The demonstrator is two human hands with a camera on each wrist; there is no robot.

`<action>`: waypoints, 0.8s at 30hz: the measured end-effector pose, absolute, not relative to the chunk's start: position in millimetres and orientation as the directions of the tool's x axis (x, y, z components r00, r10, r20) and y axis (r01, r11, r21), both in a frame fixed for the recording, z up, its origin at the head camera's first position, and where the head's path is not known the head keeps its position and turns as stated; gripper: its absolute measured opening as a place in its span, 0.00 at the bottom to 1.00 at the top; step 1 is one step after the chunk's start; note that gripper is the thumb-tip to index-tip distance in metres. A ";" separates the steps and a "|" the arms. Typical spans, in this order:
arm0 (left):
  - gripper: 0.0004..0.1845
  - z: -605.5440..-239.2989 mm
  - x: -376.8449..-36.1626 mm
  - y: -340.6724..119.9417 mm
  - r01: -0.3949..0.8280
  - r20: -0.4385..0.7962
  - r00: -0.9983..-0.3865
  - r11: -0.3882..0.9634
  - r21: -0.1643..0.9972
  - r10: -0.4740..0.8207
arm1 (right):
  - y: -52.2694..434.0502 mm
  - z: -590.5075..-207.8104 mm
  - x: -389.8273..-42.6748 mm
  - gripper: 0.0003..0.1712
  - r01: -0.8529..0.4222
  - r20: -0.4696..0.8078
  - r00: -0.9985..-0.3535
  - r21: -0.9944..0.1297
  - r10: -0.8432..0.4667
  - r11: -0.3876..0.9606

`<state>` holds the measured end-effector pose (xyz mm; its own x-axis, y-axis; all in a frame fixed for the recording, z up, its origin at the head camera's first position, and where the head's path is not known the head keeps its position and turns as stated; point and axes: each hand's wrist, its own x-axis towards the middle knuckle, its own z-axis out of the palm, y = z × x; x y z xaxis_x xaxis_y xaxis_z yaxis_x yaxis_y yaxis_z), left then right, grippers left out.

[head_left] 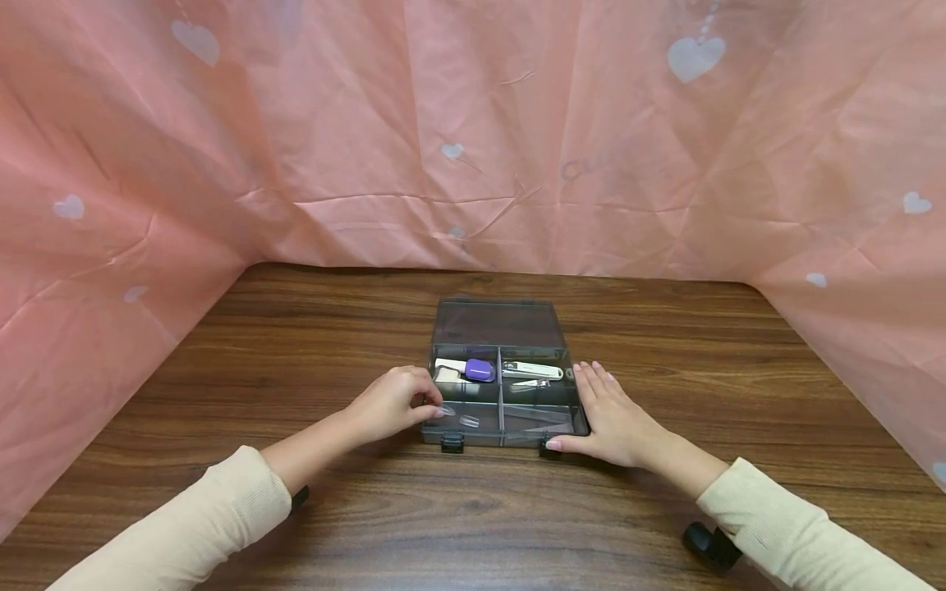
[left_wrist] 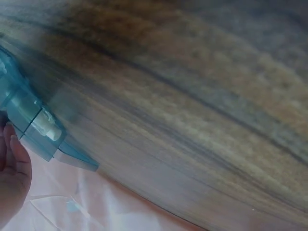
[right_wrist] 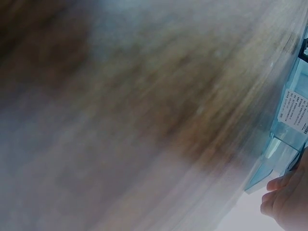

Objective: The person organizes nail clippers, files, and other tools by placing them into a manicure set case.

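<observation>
A dark see-through compartment box (head_left: 484,437) lies on the table with its lid (head_left: 495,322) folded back. At its front left corner my left hand (head_left: 397,402) pinches a small clear false nail tip (head_left: 448,410) between thumb and forefinger. Another clear nail tip (head_left: 469,421) lies in the front left compartment. My right hand (head_left: 615,420) rests along the box's right side, fingers straight and thumb by the front right latch. Behind the nail tips are a purple bottle (head_left: 480,370) with a white cap and a whitish piece (head_left: 447,375). Nail clippers (head_left: 532,371) lie in the back right compartment.
A smaller metal tool (head_left: 530,384) sits below the clippers. Flat greyish strips (head_left: 543,417) lie in the front right compartment. The box stands on a brown wood-grain table (head_left: 355,328), with pink heart-patterned cloth (head_left: 488,164) behind and at both sides.
</observation>
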<state>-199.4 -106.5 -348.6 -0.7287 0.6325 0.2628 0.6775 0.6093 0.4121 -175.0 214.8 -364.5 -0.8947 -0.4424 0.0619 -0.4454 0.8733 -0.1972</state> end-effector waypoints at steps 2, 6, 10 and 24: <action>0.03 -347.7 -200.1 -105.9 0.677 0.248 -0.729 0.618 0.400 0.638 | 214.7 -364.3 -175.1 0.63 -0.445 0.059 -0.895 -0.199 -0.443 0.873; 0.03 -346.8 -200.6 -104.9 0.675 0.221 -0.730 0.628 0.388 0.647 | 214.7 -364.8 -175.5 0.63 -0.447 0.057 -0.894 -0.197 -0.445 0.873; 0.04 -347.3 -200.6 -104.7 0.666 0.203 -0.735 0.636 0.390 0.646 | 214.8 -365.6 -175.7 0.63 -0.449 0.057 -0.893 -0.195 -0.447 0.872; 0.06 -346.7 -198.2 -108.2 0.663 0.333 -0.748 0.618 0.423 0.575 | 216.5 -364.9 -175.6 0.64 -0.450 0.050 -0.892 -0.195 -0.450 0.871</action>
